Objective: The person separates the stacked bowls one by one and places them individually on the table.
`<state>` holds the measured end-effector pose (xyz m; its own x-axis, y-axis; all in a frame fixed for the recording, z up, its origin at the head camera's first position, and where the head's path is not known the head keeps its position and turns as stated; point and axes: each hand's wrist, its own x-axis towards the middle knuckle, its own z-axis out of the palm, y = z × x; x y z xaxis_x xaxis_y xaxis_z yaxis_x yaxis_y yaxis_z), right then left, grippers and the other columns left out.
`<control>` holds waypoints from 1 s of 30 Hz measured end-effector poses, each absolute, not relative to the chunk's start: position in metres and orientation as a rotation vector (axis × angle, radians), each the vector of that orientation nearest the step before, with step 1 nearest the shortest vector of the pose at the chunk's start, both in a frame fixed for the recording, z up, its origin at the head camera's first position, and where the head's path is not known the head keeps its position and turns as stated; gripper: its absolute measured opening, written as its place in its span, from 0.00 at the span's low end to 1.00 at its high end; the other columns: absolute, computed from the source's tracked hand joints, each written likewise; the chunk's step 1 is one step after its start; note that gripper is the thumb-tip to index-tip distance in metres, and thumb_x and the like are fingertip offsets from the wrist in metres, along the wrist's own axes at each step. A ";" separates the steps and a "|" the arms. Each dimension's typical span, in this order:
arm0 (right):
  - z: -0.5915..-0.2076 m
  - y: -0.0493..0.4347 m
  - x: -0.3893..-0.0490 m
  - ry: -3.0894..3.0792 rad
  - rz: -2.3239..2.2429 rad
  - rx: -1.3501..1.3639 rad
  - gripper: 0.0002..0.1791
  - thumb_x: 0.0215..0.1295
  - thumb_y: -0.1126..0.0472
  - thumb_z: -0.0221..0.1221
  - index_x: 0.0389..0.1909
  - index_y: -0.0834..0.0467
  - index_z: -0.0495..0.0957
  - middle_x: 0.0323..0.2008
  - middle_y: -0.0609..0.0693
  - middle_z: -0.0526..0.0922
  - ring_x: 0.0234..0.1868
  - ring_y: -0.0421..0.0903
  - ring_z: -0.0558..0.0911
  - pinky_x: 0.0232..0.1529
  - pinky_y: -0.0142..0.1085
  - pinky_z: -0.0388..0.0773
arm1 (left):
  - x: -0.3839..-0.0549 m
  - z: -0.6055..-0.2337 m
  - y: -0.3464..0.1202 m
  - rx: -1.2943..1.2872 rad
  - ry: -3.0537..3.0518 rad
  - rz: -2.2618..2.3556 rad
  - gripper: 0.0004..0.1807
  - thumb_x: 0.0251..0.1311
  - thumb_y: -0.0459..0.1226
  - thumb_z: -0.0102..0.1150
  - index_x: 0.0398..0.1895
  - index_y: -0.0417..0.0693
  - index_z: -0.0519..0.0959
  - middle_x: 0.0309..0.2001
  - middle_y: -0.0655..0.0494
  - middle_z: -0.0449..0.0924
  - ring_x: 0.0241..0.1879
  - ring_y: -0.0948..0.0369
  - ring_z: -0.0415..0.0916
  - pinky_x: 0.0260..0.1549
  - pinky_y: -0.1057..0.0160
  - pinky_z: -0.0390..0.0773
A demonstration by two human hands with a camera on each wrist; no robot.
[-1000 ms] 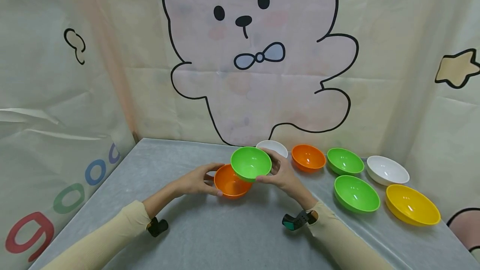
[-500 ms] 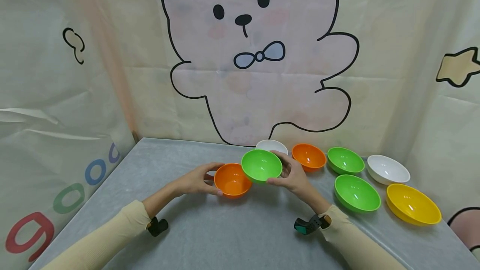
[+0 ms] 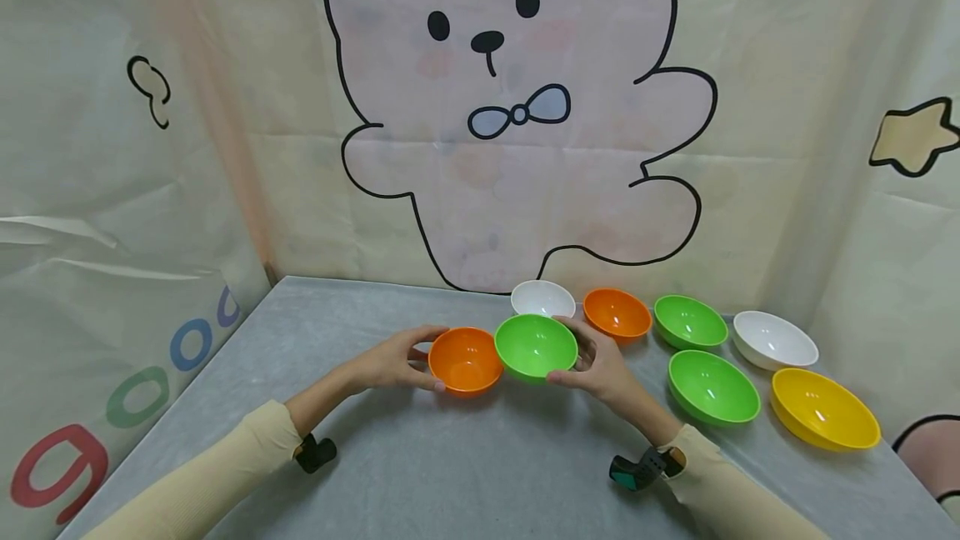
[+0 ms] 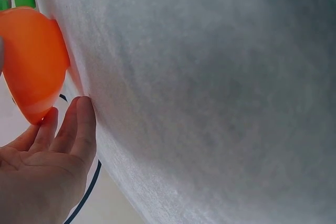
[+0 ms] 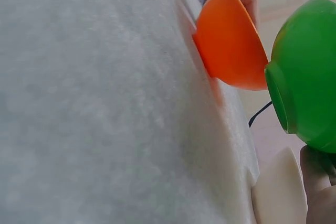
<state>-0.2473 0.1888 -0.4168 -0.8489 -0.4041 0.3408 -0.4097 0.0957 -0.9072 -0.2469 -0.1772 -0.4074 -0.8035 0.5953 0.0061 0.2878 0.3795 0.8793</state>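
Note:
In the head view a small orange bowl (image 3: 466, 363) stands on the grey cloth in the middle of the table. My left hand (image 3: 393, 358) grips its left side, thumb in front and fingers behind. In the left wrist view fingertips (image 4: 48, 119) touch the rim of that orange bowl (image 4: 34, 61). My right hand (image 3: 600, 363) holds a green bowl (image 3: 536, 347) by its right side, just right of the orange one. The right wrist view has this green bowl (image 5: 310, 77) raised off the cloth, its foot ring showing.
Behind the held bowl are a white bowl (image 3: 542, 298) and another orange bowl (image 3: 617, 315). Farther right stand two green bowls (image 3: 690, 322), a white bowl (image 3: 776, 342) and a yellow bowl (image 3: 825, 409). A printed curtain (image 3: 510, 215) hangs at the table's back edge.
My right hand has carried the green bowl rightward and down, from over the orange bowl to beside it. The left hand and the orange bowl have kept their place.

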 end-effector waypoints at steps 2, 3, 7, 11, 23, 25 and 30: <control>-0.417 0.191 -0.245 -2.343 1.900 0.852 0.46 0.50 0.68 0.78 0.70 0.66 0.68 0.64 0.61 0.72 0.61 0.50 0.74 0.61 0.32 0.72 | -0.247 -0.408 -0.177 0.774 2.331 1.391 0.47 0.59 0.38 0.75 0.76 0.36 0.59 0.73 0.41 0.62 0.62 0.42 0.73 0.60 0.45 0.73; -0.418 0.193 -0.244 -2.351 1.891 0.847 0.46 0.50 0.68 0.78 0.70 0.66 0.68 0.64 0.60 0.72 0.61 0.50 0.74 0.61 0.32 0.73 | -0.248 -0.408 -0.177 0.774 2.331 1.391 0.47 0.59 0.38 0.75 0.76 0.36 0.60 0.73 0.41 0.62 0.62 0.42 0.73 0.60 0.46 0.74; -0.418 0.197 -0.240 -2.366 1.868 0.850 0.45 0.52 0.67 0.78 0.71 0.65 0.67 0.65 0.60 0.72 0.62 0.51 0.74 0.61 0.32 0.72 | -0.248 -0.408 -0.177 0.786 2.323 1.401 0.47 0.59 0.38 0.75 0.76 0.36 0.59 0.73 0.41 0.62 0.62 0.43 0.73 0.60 0.45 0.73; -0.420 0.202 -0.238 -2.357 1.868 0.869 0.45 0.52 0.68 0.77 0.71 0.66 0.67 0.66 0.60 0.71 0.62 0.50 0.73 0.61 0.31 0.71 | -0.247 -0.408 -0.177 0.803 2.311 1.414 0.47 0.58 0.37 0.76 0.76 0.36 0.60 0.73 0.41 0.62 0.62 0.42 0.72 0.61 0.45 0.72; -0.424 0.228 -0.228 -2.440 1.775 0.788 0.43 0.56 0.67 0.75 0.71 0.66 0.66 0.66 0.60 0.72 0.64 0.52 0.70 0.62 0.26 0.67 | -0.247 -0.408 -0.177 0.779 2.330 1.394 0.47 0.58 0.39 0.76 0.76 0.36 0.60 0.71 0.41 0.65 0.59 0.44 0.75 0.59 0.48 0.75; -0.424 0.233 -0.225 -2.461 1.751 0.766 0.42 0.56 0.67 0.75 0.71 0.65 0.67 0.65 0.60 0.72 0.64 0.55 0.70 0.61 0.25 0.66 | -0.247 -0.408 -0.177 0.780 2.333 1.392 0.47 0.58 0.39 0.76 0.76 0.37 0.60 0.71 0.41 0.65 0.59 0.44 0.75 0.59 0.48 0.75; -0.426 0.242 -0.218 -2.496 1.697 0.679 0.43 0.55 0.66 0.76 0.71 0.64 0.67 0.65 0.60 0.72 0.65 0.58 0.69 0.60 0.22 0.64 | -0.248 -0.408 -0.177 0.789 2.332 1.391 0.47 0.58 0.39 0.76 0.76 0.37 0.60 0.71 0.41 0.64 0.60 0.44 0.75 0.60 0.48 0.75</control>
